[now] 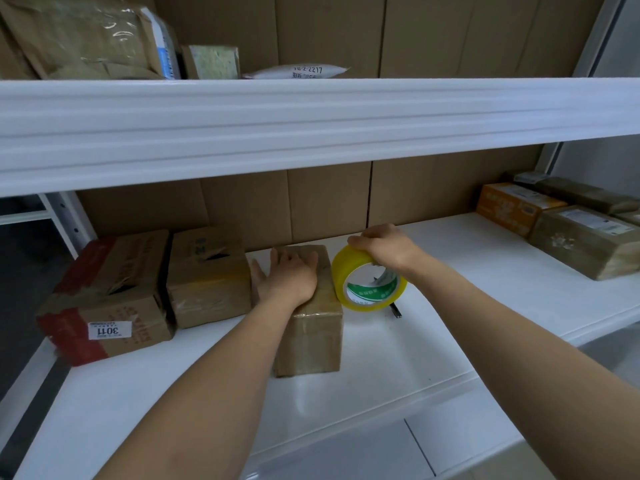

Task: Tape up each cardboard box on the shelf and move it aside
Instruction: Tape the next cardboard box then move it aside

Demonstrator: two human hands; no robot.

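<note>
We reached both bare forearms onto the white shelf. Our left hand lay palm down on the top of a small cardboard box, its fingers straight and spread toward the rear, pressing rather than gripping. Our right hand was curled over the top of a yellow tape roll, the grip closed on its rim, with the roll standing on edge and touching the box's right side. The box sat in the middle of the shelf, brown, its top and front glossy with clear tape. Just to its left stood a second taped box, then a larger red-edged box bearing a white label. More taped parcels lay well apart on the right.
</note>
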